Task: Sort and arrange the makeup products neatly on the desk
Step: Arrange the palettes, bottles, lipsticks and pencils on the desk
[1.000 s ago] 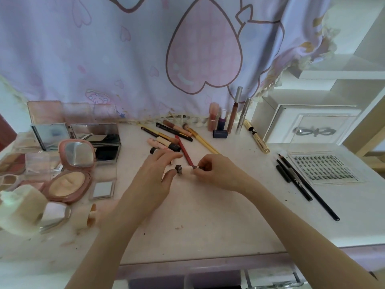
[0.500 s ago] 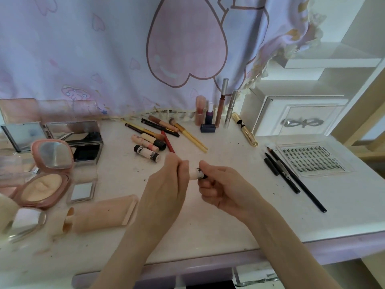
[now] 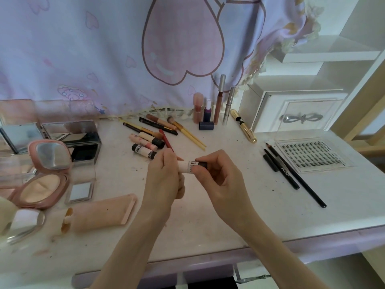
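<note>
Above the desk [image 3: 208,226], both hands still gripping the pink tube [image 3: 187,165], left hand [image 3: 164,180], right hand [image 3: 218,178], now lifted higher

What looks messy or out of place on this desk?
The pens and brushes lie crossed in a loose heap at the back, dark specks dot the desk, and a gold tube lies flat beside upright ones.

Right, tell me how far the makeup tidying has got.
Partly done. A few lip tubes stand upright at the back, and the black pencils lie together beside the lash tray. Both the left hand and right hand grip a small white tube. The brushes and sticks are jumbled, and the compacts lie open.
</note>
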{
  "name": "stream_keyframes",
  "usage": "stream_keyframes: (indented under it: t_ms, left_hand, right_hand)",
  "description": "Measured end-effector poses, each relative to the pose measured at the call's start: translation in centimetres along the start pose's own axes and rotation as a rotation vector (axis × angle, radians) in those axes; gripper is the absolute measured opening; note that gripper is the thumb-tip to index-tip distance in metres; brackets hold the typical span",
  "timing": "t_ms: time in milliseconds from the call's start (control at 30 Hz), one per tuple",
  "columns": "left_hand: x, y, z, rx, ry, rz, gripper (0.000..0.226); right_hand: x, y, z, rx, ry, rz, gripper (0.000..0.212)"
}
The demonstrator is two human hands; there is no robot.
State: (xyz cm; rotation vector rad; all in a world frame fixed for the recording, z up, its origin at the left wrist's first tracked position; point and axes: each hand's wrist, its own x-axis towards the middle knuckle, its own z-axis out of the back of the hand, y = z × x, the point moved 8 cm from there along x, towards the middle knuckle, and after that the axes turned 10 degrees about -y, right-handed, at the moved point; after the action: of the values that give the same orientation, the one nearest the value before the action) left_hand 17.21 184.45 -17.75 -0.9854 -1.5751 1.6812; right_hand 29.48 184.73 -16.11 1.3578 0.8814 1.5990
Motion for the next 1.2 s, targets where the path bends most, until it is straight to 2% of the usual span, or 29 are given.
stream_keyframes:
  t_ms: [67, 133, 200, 267, 300, 367, 433, 533, 567, 667, 767, 833, 1033, 1100, 1200]
  left_hand:
    - [0.1, -0.5, 0.0, 0.034, 0.046, -0.05, 0.036]
    - [0.0, -1.7, -0.1, 0.134, 0.117, -0.237, 0.032]
    - [-0.7, -2.8, -0.6, 0.271, 0.225, -0.471, 0.005]
    - [-1.5, -3.1, -0.9, 0.416, 0.283, -0.696, 0.028]
    - [-1.7, -3.0, -0.8, 0.443, 0.277, -0.754, 0.035]
    - [-1.4, -2.9, -0.5, 0.457, 0.238, -0.722, 0.03]
    - [-0.7, -2.6, -0.4, 0.437, 0.221, -0.584, 0.013]
    - [-0.1, -1.9, -0.4, 0.509, 0.229, -0.509, 0.01]
    - [-0.3, -2.1, -0.5, 0.537, 0.241, -0.526, 0.01]
    - [-1.0, -1.9, -1.0, 0.609, 0.287, -0.581, 0.032]
    - [-0.9, -1.9, -1.0, 0.622, 0.266, -0.608, 0.02]
    - [-0.6, -1.5, -1.0, 0.626, 0.286, -0.555, 0.012]
    - [-0.4, 0.4, -1.4, 0.534, 0.34, -0.382, 0.033]
    - [-0.4, 0.7, -1.4, 0.511, 0.335, -0.358, 0.033]
    - [-0.5, 0.8, -1.4, 0.525, 0.333, -0.384, 0.028]
  right_hand:
    - [0.1, 0.2, -0.1, 0.054, 0.024, -0.008, 0.01]
    - [0.4, 0.0, 0.3, 0.121, 0.0, -0.083, 0.007]
    - [0.8, -1.0, 0.9, 0.192, -0.045, -0.242, 0.011]
    - [1.0, -2.4, 1.1, 0.292, -0.042, -0.418, 0.022]
    - [1.0, -2.7, 1.1, 0.34, -0.033, -0.478, 0.025]
    - [0.9, -3.1, 1.2, 0.353, -0.014, -0.5, 0.025]
    - [0.9, -2.9, 1.3, 0.293, 0.011, -0.439, 0.019]
    - [1.0, -2.6, 1.6, 0.202, 0.041, -0.366, 0.012]
    - [1.1, -2.5, 1.8, 0.183, 0.042, -0.354, 0.01]
    - [1.4, -2.3, 2.0, 0.179, 0.042, -0.364, 0.01]
    - [1.8, -1.8, 2.1, 0.134, 0.093, -0.316, 0.011]
    - [2.0, -1.5, 2.2, 0.076, 0.144, -0.26, 0.018]
    - [2.4, -1.8, 3.0, 0.077, 0.165, -0.242, 0.033]
    - [2.3, -1.7, 2.8, 0.099, 0.184, -0.257, 0.03]
    - [2.3, -2.1, 2.5, 0.006, 0.164, -0.331, 0.02]
